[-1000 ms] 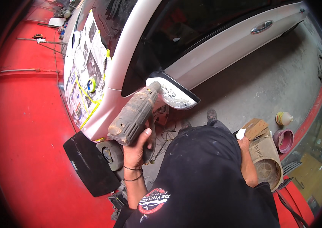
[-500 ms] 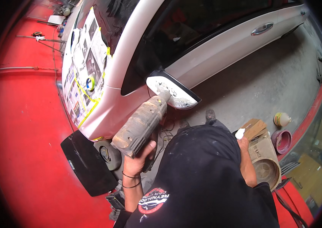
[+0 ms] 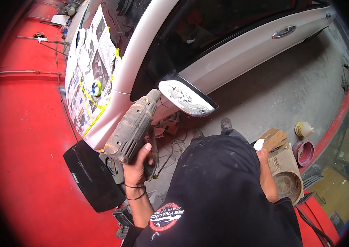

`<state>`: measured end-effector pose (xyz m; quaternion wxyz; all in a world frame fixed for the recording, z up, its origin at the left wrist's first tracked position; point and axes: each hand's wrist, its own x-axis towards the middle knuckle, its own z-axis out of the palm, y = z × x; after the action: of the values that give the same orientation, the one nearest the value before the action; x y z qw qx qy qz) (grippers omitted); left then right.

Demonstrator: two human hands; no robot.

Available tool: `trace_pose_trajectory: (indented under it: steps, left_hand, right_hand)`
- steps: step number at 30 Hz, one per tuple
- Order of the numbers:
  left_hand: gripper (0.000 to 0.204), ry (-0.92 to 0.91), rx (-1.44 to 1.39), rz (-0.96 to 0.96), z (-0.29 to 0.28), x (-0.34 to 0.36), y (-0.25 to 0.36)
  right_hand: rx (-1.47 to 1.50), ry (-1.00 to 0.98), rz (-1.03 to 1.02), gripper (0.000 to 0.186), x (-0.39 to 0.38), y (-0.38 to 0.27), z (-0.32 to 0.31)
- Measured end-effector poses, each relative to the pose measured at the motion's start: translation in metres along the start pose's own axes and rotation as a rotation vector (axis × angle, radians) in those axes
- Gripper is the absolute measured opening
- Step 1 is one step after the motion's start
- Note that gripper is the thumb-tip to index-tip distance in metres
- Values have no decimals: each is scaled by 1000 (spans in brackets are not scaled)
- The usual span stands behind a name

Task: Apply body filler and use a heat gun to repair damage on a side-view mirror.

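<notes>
My left hand (image 3: 136, 168) is wrapped round the handle of a dusty grey heat gun (image 3: 130, 128). Its nozzle points up and to the right, just short of a white side mirror (image 3: 189, 99) on a white car (image 3: 224, 72). Patches on the mirror's cover are worn or flaking. Low at my right side, my right hand (image 3: 264, 161) is closed, partly behind my dark clothing. A small white lump (image 3: 259, 144) shows at its fingertips; what it is, I cannot make out.
Newspaper (image 3: 96, 61) taped in yellow covers the car's front, with a tape roll (image 3: 96, 88) on it. A black panel (image 3: 94, 175) leans at lower left. Beside my right hand are a cardboard piece (image 3: 274, 140), a speaker-like box (image 3: 285, 164), a pink tub (image 3: 305, 153) and a bottle (image 3: 303, 129).
The heat gun in my left hand has moved left and slightly down, its nozzle drawing back off the mirror's face. My right hand has hardly moved.
</notes>
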<state>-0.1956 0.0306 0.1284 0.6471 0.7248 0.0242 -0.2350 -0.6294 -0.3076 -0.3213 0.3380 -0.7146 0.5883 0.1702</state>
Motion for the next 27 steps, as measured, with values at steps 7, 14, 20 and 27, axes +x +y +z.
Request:
trace_pose_trajectory:
  steps: [7,14,20,27]
  left_hand:
    - [35,-24,-3,-71,-1,0,-13]
    - [28,-42,-10,-107,11,-14,-20]
    - [27,-71,-31,-131,7,-18,-20]
    - [26,-70,-13,-149,6,-18,-18]
  right_hand:
    - [-41,-5,10,45,-9,-12,-10]
    - [-55,-12,44,46,-16,-28,-24]
    - [-63,-13,39,43,-13,-30,-26]
    - [-71,5,26,41,-6,-33,-25]
